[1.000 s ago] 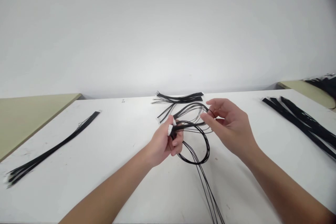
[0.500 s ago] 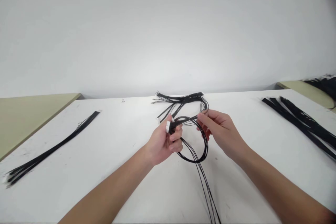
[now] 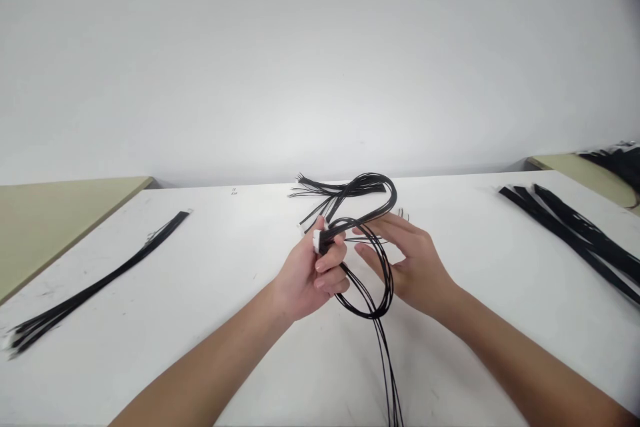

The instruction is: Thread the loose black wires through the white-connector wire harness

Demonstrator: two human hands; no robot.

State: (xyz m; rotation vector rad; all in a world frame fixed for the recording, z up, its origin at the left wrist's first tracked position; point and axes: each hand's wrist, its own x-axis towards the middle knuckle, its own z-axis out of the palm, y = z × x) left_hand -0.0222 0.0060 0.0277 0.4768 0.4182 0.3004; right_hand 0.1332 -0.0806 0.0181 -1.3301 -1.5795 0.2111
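Note:
My left hand [image 3: 313, 273] is closed around a black wire harness [image 3: 386, 280] near its white connector [image 3: 317, 240], which pokes out above the fingers. From this grip the wires loop up and round to the right, and several thin strands hang down toward the table's front edge. My right hand [image 3: 413, 260] is beside the loop with its fingers spread, behind and touching some of the wires. Thumb and fingertips are apart, and nothing is pinched between them. Thin strands with small light ends show just beyond the right fingers.
Behind my hands, another black wire bundle [image 3: 320, 188] lies on the white table [image 3: 225, 293]. One more bundle [image 3: 107, 278] rests at the left, and several thick ones [image 3: 575, 233] at the right. A dark pile [image 3: 615, 163] sits on the right-hand side table. A wall rises behind.
My right hand has opened from its pinch on the wires and shifted slightly left and down. The upper wire loop now stands out larger. My left hand keeps its grip.

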